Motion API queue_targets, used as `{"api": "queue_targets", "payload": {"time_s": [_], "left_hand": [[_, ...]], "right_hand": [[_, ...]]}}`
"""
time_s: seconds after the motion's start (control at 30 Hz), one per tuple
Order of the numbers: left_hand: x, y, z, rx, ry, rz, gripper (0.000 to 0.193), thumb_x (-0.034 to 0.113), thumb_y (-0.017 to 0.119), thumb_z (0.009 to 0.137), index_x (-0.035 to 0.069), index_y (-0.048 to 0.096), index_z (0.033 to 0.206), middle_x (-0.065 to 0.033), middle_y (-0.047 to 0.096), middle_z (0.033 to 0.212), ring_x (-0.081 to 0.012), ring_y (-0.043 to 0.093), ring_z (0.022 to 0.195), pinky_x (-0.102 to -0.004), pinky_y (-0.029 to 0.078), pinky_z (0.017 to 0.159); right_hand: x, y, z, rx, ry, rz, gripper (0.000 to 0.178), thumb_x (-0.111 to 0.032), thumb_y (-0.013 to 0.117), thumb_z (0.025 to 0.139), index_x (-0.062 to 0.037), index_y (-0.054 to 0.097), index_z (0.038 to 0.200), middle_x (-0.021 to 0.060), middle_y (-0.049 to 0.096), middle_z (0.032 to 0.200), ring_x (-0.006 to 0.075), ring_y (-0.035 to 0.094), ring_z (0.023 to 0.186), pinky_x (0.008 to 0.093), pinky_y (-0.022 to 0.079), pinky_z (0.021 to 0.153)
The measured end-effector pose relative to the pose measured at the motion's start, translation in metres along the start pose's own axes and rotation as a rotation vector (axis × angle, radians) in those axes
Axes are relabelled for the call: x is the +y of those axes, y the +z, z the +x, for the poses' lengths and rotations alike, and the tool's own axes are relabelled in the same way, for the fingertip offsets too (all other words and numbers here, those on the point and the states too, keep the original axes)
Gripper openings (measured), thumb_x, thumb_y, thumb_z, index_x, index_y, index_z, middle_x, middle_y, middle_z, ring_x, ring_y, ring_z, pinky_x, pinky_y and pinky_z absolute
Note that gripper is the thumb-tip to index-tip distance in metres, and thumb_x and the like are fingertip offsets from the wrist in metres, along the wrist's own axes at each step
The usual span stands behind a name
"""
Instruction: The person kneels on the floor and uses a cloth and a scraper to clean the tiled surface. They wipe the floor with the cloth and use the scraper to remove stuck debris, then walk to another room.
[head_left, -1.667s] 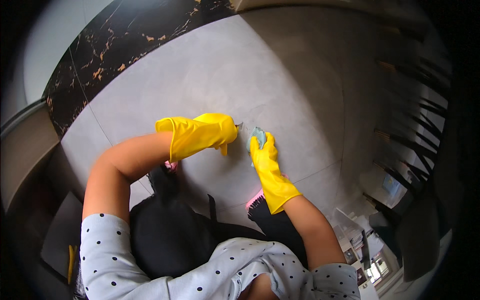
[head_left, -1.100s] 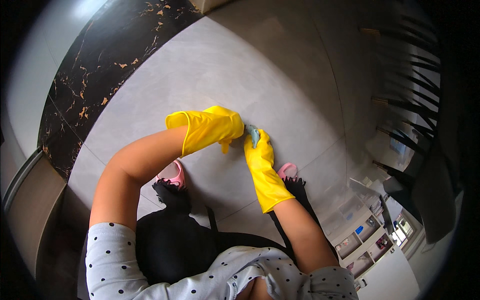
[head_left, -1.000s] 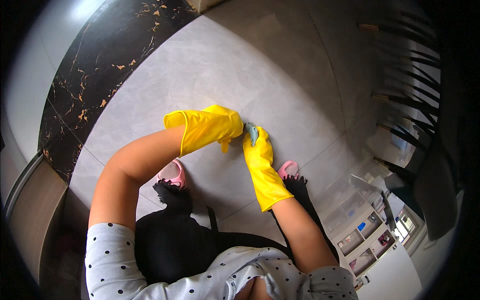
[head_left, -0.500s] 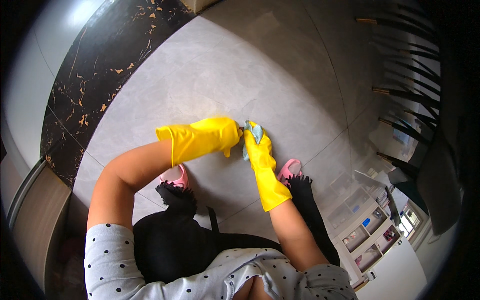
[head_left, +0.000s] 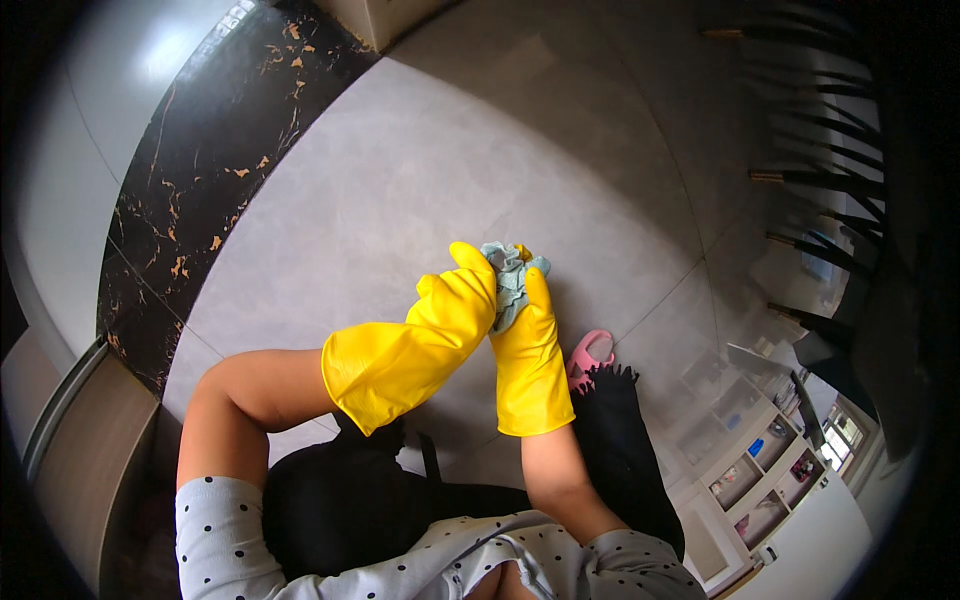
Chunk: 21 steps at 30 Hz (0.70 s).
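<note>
Both of my hands wear long yellow rubber gloves. A crumpled grey-green cloth (head_left: 510,284) is bunched up between them, above the grey tiled floor (head_left: 360,180). My right hand (head_left: 530,335) is closed round the cloth from the right, its thumb lying along the near side. My left hand (head_left: 458,300) presses against the cloth's left side, fingers bent and thumb raised; its fingertips are hidden behind the bundle.
A pink slipper (head_left: 591,358) is on my right foot. Dark marble edging (head_left: 200,190) curves along the left, beside a wooden cabinet panel (head_left: 85,470). Black chair legs (head_left: 820,180) stand at the right, with a white shelf unit (head_left: 745,480) nearer.
Both hands have risen from the floor toward me, with the cloth. My left hand has come onto the cloth, which now shows as a larger bundle between the gloves.
</note>
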<state>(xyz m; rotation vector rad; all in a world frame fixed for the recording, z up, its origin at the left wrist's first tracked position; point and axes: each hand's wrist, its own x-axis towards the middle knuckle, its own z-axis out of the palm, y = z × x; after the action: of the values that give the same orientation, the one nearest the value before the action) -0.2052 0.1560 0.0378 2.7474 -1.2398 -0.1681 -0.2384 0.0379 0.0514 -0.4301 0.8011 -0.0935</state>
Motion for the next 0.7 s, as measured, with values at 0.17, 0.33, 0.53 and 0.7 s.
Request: {"api": "queue_targets", "payload": {"time_s": [0.17,0.33,0.53,0.7], "left_hand": [[-0.001,-0.005,0.000,0.014,0.013,-0.051,0.022,0.007,0.062,0.070,0.004,0.055,0.091,-0.0045,0.049,0.064,-0.0240,0.057,0.056,-0.0319,0.042,0.046],[-0.004,-0.007,-0.005,0.007,0.007,-0.066,0.022,0.007,0.062,0.071,0.004,0.054,0.091,-0.0046,0.050,0.064,-0.0241,0.057,0.055,-0.0320,0.042,0.046],[-0.004,-0.010,-0.002,0.016,0.013,-0.086,0.022,0.007,0.062,0.071,0.004,0.054,0.091,-0.0048,0.051,0.065,-0.0243,0.057,0.055,-0.0321,0.042,0.046],[-0.005,-0.012,0.003,0.020,0.004,-0.114,0.021,0.007,0.062,0.071,0.004,0.054,0.091,-0.0049,0.051,0.065,-0.0244,0.058,0.055,-0.0322,0.043,0.046]], "right_hand": [[-0.008,-0.004,0.005,0.135,0.013,-0.229,0.027,-0.034,0.063,0.090,-0.0145,0.056,0.107,0.0015,0.063,0.096,0.0158,0.062,0.085,0.0319,0.052,0.074],[-0.003,0.000,0.011,0.248,0.043,-0.510,0.015,-0.020,0.063,0.088,-0.0119,0.056,0.098,0.0016,0.059,0.083,0.0144,0.058,0.075,0.0304,0.051,0.066],[-0.006,0.027,0.019,0.476,-0.020,-0.710,0.015,-0.018,0.062,0.086,-0.0065,0.056,0.094,0.0030,0.058,0.080,0.0146,0.056,0.072,0.0302,0.050,0.065],[-0.020,0.044,0.029,0.482,-0.051,-0.840,0.020,-0.021,0.062,0.084,-0.0056,0.056,0.096,0.0047,0.058,0.080,0.0157,0.056,0.073,0.0320,0.049,0.066]]}}
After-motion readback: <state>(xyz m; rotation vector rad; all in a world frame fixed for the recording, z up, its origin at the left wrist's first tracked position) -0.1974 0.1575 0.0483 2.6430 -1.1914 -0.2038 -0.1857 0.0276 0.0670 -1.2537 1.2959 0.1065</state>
